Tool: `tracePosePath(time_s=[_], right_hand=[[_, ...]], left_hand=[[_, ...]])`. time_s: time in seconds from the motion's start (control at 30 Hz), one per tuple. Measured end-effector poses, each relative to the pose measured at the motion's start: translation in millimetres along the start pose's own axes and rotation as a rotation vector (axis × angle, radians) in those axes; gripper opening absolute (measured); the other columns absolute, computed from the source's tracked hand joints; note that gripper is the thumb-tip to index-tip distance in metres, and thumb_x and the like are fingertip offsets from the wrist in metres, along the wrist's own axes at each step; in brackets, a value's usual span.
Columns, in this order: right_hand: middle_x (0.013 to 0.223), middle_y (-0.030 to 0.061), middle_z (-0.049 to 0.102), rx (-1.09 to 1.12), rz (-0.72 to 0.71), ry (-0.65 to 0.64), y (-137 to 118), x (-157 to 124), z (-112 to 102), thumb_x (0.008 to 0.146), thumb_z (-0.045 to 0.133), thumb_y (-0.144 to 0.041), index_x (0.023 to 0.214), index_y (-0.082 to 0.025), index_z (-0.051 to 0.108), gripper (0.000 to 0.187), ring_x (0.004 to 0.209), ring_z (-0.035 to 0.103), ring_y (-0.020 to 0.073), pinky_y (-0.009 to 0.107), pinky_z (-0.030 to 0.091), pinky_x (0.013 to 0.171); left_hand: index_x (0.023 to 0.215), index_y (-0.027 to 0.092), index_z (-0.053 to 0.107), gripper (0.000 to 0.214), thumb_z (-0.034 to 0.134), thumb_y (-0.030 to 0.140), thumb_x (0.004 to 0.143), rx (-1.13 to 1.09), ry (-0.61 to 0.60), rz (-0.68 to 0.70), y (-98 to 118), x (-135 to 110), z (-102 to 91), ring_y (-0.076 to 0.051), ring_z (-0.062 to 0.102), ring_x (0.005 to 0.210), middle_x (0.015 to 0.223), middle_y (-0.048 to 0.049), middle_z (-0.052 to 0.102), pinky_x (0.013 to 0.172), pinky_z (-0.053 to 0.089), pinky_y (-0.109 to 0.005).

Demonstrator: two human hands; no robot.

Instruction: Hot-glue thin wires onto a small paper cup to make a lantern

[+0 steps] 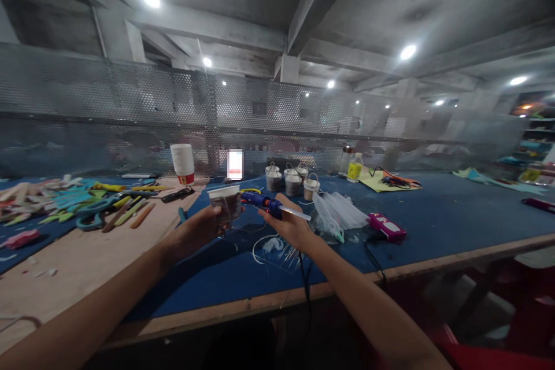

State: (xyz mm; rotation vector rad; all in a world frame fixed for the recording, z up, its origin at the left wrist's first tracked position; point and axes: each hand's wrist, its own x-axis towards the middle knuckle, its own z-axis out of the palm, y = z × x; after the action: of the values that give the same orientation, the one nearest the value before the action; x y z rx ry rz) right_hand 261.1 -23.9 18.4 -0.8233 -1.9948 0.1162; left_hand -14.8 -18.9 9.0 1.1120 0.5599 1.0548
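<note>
My left hand (pixel 206 229) is closed around a paper cup (pixel 226 206) with a white rim and a dark brown, cord-like covering on its side. In my right hand (pixel 291 228) lies a blue glue gun (pixel 264 202), a whitish glue stick poking out of its back end. The gun's front end points left and is close to the cup's side; whether they touch I cannot tell. A dark cable hangs down below my right wrist. Under my hands, thin wires and a whitish tuft (pixel 274 244) lie on the blue table (pixel 208 289).
Behind stand several small pails with handles (pixel 292 182). Right of my hand are a clear plastic bag (pixel 342 211) and a magenta device (pixel 387 227). A yellow-labelled bottle (pixel 355 168) stands farther back. Leftward are stacked paper cups (pixel 182 162), scissors (pixel 93 214) and coloured scraps.
</note>
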Motion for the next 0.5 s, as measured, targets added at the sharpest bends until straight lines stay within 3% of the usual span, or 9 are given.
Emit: tracePosePath(time_s=[0.2, 0.5], right_hand=[[0.073, -0.0022, 0.051, -0.010, 0.005, 0.005, 3.8, 0.5, 1.5, 0.100, 0.061, -0.048, 0.086, -0.023, 0.055, 0.029, 0.067, 0.049, 0.0140, 0.024, 0.037, 0.057], [0.072, -0.0030, 0.050, 0.036, 0.037, 0.014, 2.6, 0.9, 2.1, 0.098, 0.062, -0.051, 0.086, -0.022, 0.058, 0.032, 0.068, 0.049, 0.0138, 0.024, 0.035, 0.060]], left_hand=[[0.135, 0.023, 0.070, 0.039, 0.063, 0.027, 0.097, -0.015, 0.001, -0.009, -0.4, 0.1, -3.0, -0.025, 0.072, 0.108, 0.124, -0.0100, 0.079, 0.074, 0.051, -0.029], [0.134, 0.021, 0.070, 0.043, 0.068, 0.029, 0.092, -0.015, -0.036, 0.001, -2.4, 1.7, -7.7, -0.023, 0.072, 0.098, 0.123, -0.0119, 0.078, 0.076, 0.053, -0.029]])
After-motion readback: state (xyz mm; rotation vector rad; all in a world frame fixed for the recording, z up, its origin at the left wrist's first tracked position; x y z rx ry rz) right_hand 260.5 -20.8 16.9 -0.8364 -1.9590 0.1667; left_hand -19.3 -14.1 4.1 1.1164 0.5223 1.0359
